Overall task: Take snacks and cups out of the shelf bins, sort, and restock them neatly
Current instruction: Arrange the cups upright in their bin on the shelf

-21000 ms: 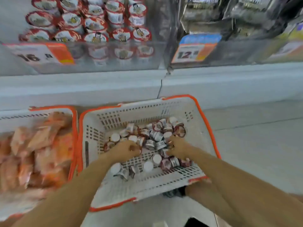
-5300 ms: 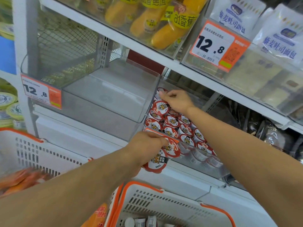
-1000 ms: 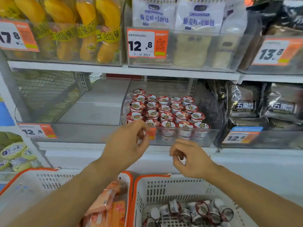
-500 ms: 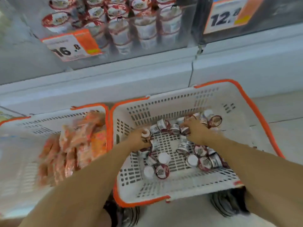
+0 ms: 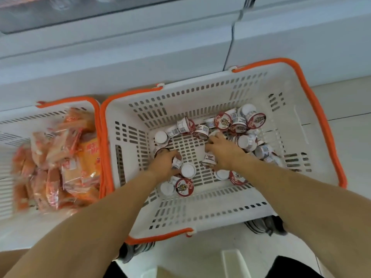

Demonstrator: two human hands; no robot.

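A white basket with an orange rim (image 5: 200,93) stands on the floor and holds several small red-and-white cups (image 5: 239,123), most of them lying on their sides or upside down. Both my hands are down inside it. My left hand (image 5: 163,164) curls round a cup (image 5: 177,163) at the middle left of the basket floor. My right hand (image 5: 223,150) reaches into the pile at the middle, its fingers over the cups, and grips another cup (image 5: 208,159) under its thumb.
A second orange-rimmed basket (image 5: 66,100) at the left holds several orange snack packs (image 5: 66,157). The white shelf base (image 5: 140,49) runs across the top. My shoes (image 5: 265,225) show under the near edge of the basket.
My head has tilted further down, so the shelf bin of cups has left the view. Both hands have shifted a little nearer within the basket and closed on cups.
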